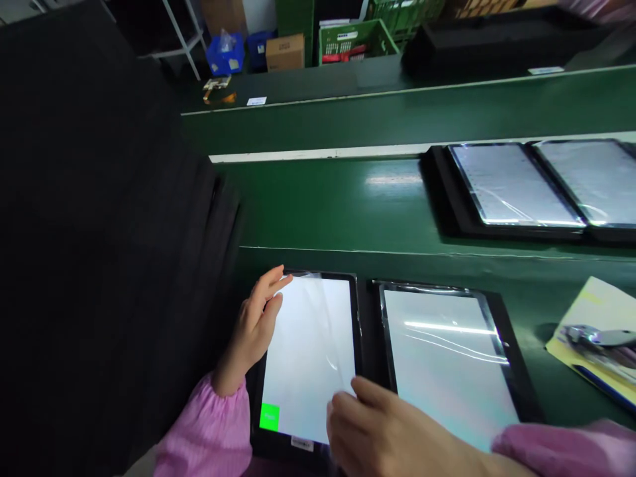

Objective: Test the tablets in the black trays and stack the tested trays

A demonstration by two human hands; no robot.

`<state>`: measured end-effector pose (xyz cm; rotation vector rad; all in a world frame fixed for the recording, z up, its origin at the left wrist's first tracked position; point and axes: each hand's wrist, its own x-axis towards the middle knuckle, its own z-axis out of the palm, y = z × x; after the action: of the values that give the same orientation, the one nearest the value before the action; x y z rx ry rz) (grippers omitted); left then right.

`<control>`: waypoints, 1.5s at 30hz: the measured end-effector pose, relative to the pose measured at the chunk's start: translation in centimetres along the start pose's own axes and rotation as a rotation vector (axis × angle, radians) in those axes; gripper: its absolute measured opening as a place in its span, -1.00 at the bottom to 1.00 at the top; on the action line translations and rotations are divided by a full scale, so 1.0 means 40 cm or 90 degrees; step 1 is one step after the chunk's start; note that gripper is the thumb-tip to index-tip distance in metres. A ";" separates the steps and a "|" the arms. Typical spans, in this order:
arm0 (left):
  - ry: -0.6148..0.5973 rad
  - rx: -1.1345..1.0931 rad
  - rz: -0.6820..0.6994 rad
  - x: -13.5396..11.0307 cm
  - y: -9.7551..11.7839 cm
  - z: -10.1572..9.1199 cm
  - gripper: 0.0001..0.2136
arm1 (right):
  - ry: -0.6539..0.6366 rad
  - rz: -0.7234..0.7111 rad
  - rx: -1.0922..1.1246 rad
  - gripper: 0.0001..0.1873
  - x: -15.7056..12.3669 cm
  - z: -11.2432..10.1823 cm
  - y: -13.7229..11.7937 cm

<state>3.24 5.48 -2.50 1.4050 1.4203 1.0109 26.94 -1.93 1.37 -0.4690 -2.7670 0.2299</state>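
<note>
My left hand (258, 321) rests with fingers stretched out at the upper left edge of a lit tablet (305, 351). Its screen is white, with a green square at the lower left corner and a small label below. A clear protective film (325, 311) over this screen shows a crease running down toward my right hand (377, 424). The fingers of that hand are closed in a pinch at the tablet's lower right, seemingly on the film; blur partly hides the grip. Close by on the right lies a second tablet (447, 358) with a pale, film-covered screen.
A tall black stack (99, 252) stands close on the left. Beyond the green bench (318, 205), two more tablets (517, 185) lie in a black tray at right. A yellow pad (589, 311) with a metal tool and pen sits far right. Green crates (358, 40) stand behind.
</note>
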 end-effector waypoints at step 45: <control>0.161 0.087 -0.013 -0.129 -0.060 0.030 -0.70 | 0.421 0.518 0.506 -0.79 -0.025 -0.158 0.295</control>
<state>3.59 0.21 -4.93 1.3933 1.7126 1.1278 33.44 9.37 4.54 -1.1378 -1.5421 1.0668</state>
